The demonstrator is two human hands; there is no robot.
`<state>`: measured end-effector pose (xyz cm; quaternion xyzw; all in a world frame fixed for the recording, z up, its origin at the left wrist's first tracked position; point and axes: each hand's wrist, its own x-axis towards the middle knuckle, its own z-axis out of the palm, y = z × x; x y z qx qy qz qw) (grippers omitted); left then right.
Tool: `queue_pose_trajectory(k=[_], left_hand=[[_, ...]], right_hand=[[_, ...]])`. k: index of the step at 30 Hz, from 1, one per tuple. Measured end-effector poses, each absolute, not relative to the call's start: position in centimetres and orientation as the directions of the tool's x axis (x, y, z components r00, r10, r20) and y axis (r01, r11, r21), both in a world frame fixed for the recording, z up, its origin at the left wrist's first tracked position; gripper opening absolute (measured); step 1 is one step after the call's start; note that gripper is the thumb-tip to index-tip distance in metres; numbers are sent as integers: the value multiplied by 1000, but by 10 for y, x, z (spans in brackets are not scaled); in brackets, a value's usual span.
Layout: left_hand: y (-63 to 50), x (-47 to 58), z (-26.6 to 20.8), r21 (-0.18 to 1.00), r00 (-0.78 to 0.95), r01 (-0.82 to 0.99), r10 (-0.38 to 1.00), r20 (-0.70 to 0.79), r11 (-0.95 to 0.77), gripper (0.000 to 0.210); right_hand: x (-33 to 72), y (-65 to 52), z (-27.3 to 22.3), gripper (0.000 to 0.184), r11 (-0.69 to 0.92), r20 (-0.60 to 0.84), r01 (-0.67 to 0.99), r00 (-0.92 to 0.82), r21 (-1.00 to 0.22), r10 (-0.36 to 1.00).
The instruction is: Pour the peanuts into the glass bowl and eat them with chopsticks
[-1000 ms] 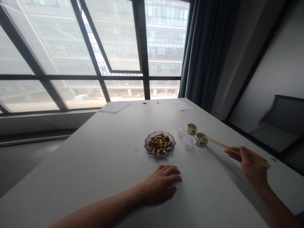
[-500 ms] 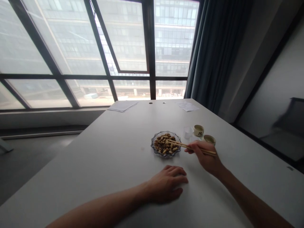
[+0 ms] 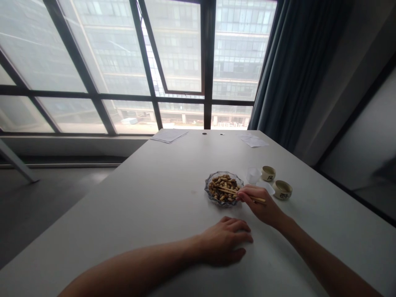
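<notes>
My right hand point(image 3: 258, 202) is closed around a pair of wooden chopsticks point(image 3: 259, 200), whose tips reach among the peanuts point(image 3: 223, 181). These unshelled peanuts, mixed with some darker bits, fill a scalloped glass bowl point(image 3: 208, 193). Whether the tips pinch a peanut is too small to tell. My left hand point(image 3: 227, 241) rests palm down on the white table point(image 3: 154, 206), fingers stretched out, just in front of the bowl and holding nothing.
Right of the bowl stand two beige ceramic cups point(image 3: 268, 173) with dark characters, a clear plastic cup point(image 3: 253, 175) and a shallow clear dish point(image 3: 266, 188), partly behind my right hand. Papers point(image 3: 169, 135) lie at the table's far left, another sheet point(image 3: 253, 141) at far right.
The chopstick tips have gone lower and deeper among the peanuts, with my right hand closer to the bowl. My view has turned slightly left. My left hand stays on the table.
</notes>
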<state>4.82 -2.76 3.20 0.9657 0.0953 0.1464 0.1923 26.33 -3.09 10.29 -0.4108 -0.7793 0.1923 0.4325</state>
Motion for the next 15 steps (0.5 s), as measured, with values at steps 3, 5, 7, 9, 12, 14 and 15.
queue_pose_trajectory(k=[3, 5, 7, 9, 12, 14, 15], left_hand=[[-28, 48, 33, 402, 940, 125, 238, 246, -907, 39], [-28, 48, 34, 398, 939, 124, 237, 248, -909, 38], [-28, 48, 34, 391, 938, 124, 236, 252, -912, 38], [-28, 48, 35, 389, 939, 125, 235, 249, -913, 38], [-28, 48, 36, 390, 943, 128, 233, 237, -912, 39], [-28, 48, 37, 387, 944, 126, 230, 238, -914, 38], [-28, 48, 37, 385, 943, 125, 229, 240, -915, 38]], right_hand=[[263, -30, 101, 35, 594, 511, 461, -305, -659, 804], [261, -29, 100, 35, 586, 504, 463, -300, -665, 810], [260, -28, 99, 34, 579, 502, 468, -292, -668, 814], [258, -27, 97, 33, 580, 504, 470, -291, -665, 813], [256, -27, 95, 34, 584, 509, 474, -289, -659, 810], [255, -27, 92, 36, 581, 514, 483, -278, -655, 811], [254, -27, 90, 37, 577, 518, 490, -268, -653, 813]])
